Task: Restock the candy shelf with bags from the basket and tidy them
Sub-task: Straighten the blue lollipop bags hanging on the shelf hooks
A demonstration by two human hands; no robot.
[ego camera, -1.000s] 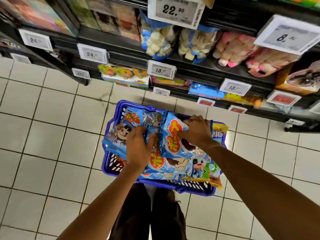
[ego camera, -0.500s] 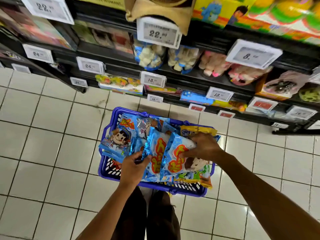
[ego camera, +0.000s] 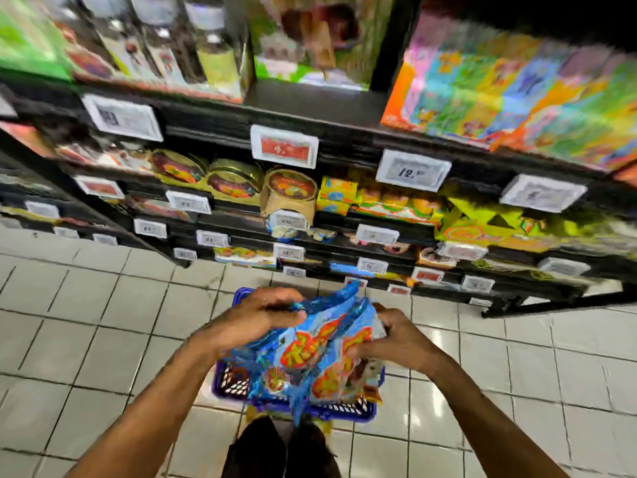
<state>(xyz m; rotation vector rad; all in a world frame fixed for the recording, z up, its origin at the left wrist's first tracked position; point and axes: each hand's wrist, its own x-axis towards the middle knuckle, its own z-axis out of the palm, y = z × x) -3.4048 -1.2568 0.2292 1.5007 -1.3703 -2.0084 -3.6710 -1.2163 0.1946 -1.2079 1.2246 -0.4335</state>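
Bags (ego camera: 320,353) lifted off basket (ego camera: 231,384), left hand (ego camera: 255,315) and right hand (ego camera: 396,336) gripping them, basket mostly hidden

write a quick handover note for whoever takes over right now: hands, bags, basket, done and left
Left hand: grips the upper left of a bundle of blue candy bags.
Right hand: grips the bundle's right side.
The bundle is held over the blue basket, which sits on the floor before the shelf.
Done: bags gathered in both hands.
Left: put them on the shelf and tidy them. The frame is too blurred to tell what remains in the basket.
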